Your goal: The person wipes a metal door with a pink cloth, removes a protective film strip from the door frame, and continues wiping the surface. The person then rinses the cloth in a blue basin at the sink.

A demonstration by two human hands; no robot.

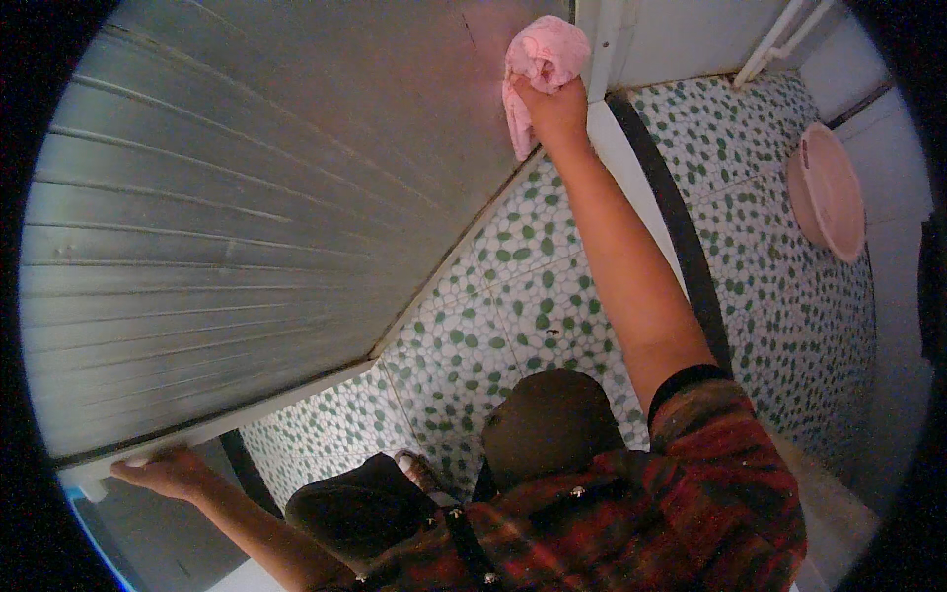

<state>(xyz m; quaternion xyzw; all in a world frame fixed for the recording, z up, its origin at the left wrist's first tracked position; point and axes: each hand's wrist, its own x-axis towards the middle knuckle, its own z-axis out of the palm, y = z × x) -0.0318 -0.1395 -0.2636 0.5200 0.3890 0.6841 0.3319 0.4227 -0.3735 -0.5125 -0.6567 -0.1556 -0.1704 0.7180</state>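
Note:
A pink cloth [548,51] is bunched in my right hand [559,111], which presses it against the grey door [296,197] near the door's far right edge. A loose end of the cloth hangs below my fingers along the panel. At the lower left, my left hand [168,475] grips the light-coloured edge of the same door, and its fingertips are partly hidden. Grooved lines run across the left part of the panel, and dirt marks its bottom edge.
Green-and-white pebble-pattern tiles [513,296] cover the floor below me. A dark-edged raised sill [681,227] curves past my right arm. Beyond it, a pink basin [829,192] leans near the right wall, and white pipes [784,44] run down at the back.

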